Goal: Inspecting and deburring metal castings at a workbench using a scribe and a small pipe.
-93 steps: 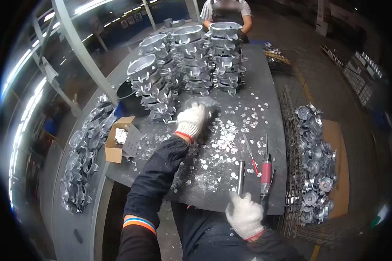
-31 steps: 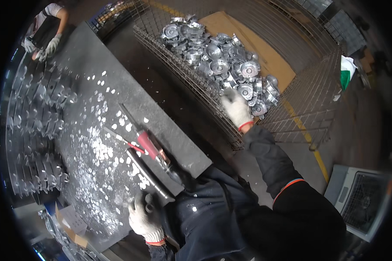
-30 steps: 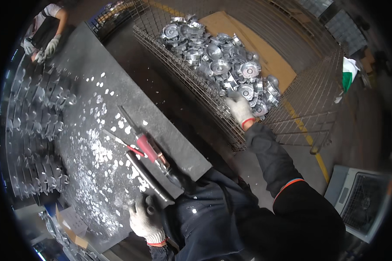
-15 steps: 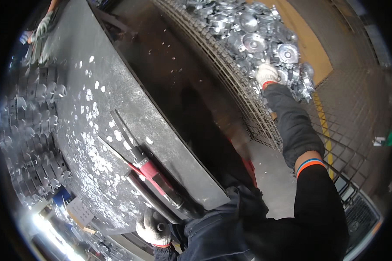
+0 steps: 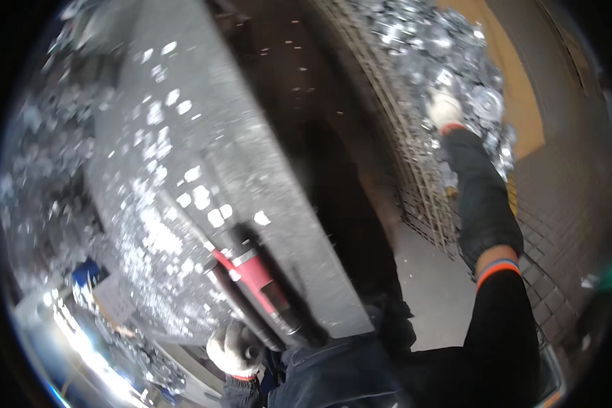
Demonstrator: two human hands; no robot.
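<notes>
Silver castings, with the right hand among them

Grey metal castings (image 5: 472,64) lie heaped in a wire basket (image 5: 418,170), off to the person's right. The right hand (image 5: 445,107), in a white glove, is at the near side of the heap, with castings beyond it and on both sides. Its fingers point into the pile and are blurred; I cannot tell how far open they are or whether they have hold of a casting. Cardboard (image 5: 520,68) lines the heap's far right side.

Close to the left of that forearm runs the basket's mesh wall, between the heap and the bench (image 5: 272,163). A dark strip of floor (image 5: 306,88), flecked with pale bits, separates basket from bench.

On the bench, a red tool (image 5: 255,275) lies beside a dark bar (image 5: 245,309); a thin tool (image 5: 222,260) with a red end is next to them. White chips (image 5: 162,234) are scattered around. The left hand (image 5: 234,350), gloved too, is curled near the bar's lower end; whether it grips anything I cannot tell. Blurred stacks (image 5: 44,170) of metal parts stand at the far left.
</notes>
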